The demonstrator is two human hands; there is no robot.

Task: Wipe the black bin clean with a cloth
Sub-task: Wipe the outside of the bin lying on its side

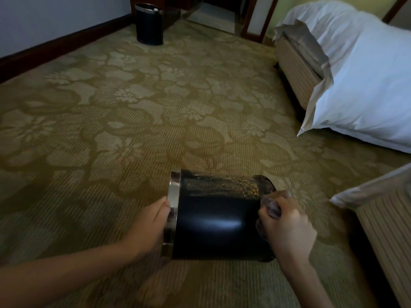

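A black bin with a shiny metal rim is held on its side above the carpet, its mouth facing left and its base to the right. My left hand grips the metal rim at the mouth. My right hand is closed around a small bunched greyish cloth, pressed against the bin's wall near the base. Most of the cloth is hidden inside my fist.
A second black bin stands upright by the far wall and dark skirting board. A bed with white linen fills the right side, and the corner of another bed is close to my right hand. Patterned carpet covers the floor.
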